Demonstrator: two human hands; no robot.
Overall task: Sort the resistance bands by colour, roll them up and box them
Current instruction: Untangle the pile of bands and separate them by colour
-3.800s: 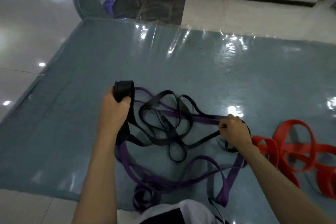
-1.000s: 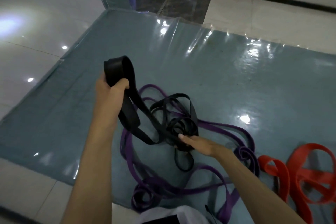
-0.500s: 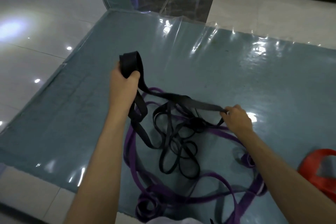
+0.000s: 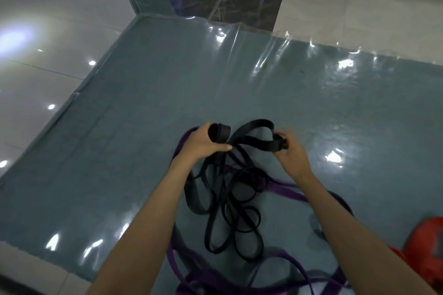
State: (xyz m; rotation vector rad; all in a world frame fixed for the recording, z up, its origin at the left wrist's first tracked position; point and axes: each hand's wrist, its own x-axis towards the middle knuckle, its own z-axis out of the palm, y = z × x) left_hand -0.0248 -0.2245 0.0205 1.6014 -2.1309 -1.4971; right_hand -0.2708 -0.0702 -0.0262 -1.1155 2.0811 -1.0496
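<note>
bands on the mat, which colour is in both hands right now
The black band: the left hand grips its rolled end and the right hand pinches a loop. The purple bands and red band lie untouched.

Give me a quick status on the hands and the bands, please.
Left hand grips gathered black rubber band loops. Right hand pinches the same black strap. Loose black coils lie tangled over purple bands; no box in view.

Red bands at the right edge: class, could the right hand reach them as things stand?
Probably not yet: the right hand pinches a black band, though nothing blocks the red bands.
</note>
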